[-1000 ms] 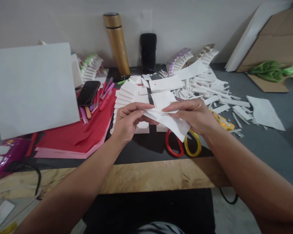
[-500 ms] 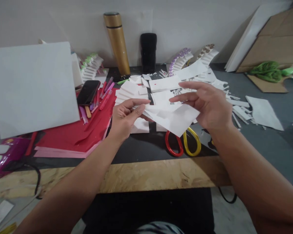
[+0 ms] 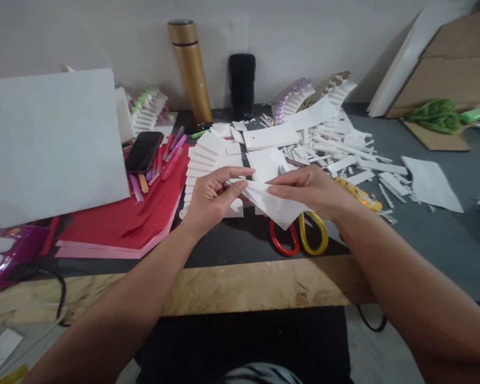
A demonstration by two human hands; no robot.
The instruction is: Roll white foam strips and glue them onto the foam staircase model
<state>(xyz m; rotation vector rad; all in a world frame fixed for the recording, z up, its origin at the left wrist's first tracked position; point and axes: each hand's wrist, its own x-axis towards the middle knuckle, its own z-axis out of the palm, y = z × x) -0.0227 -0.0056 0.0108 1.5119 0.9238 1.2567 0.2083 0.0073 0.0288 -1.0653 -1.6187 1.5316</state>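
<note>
Both hands hold a white folded sheet of paper [image 3: 278,208] above the dark desk mat. My left hand [image 3: 210,200] pinches its left end between thumb and fingers. My right hand [image 3: 314,189] grips the sheet's upper right part with closed fingers. Under the paper lie scissors with one red and one yellow handle loop [image 3: 300,240]. Behind the hands sit stacked white foam strips [image 3: 202,157] and white foam pieces [image 3: 268,137].
Left: a large white board [image 3: 52,141], red and pink paper sheets [image 3: 128,218], a black phone [image 3: 144,151], pens, a purple tool [image 3: 12,253]. Back: a gold flask [image 3: 190,69], a black object [image 3: 242,85]. Right: foam scraps [image 3: 360,154], a yellow cutter [image 3: 360,194], cardboard [image 3: 452,69], a white sheet [image 3: 434,184].
My right hand, lifted off the paper with spread fingers half a second ago, has come back down and closed on the sheet. The paper is folded smaller now.
</note>
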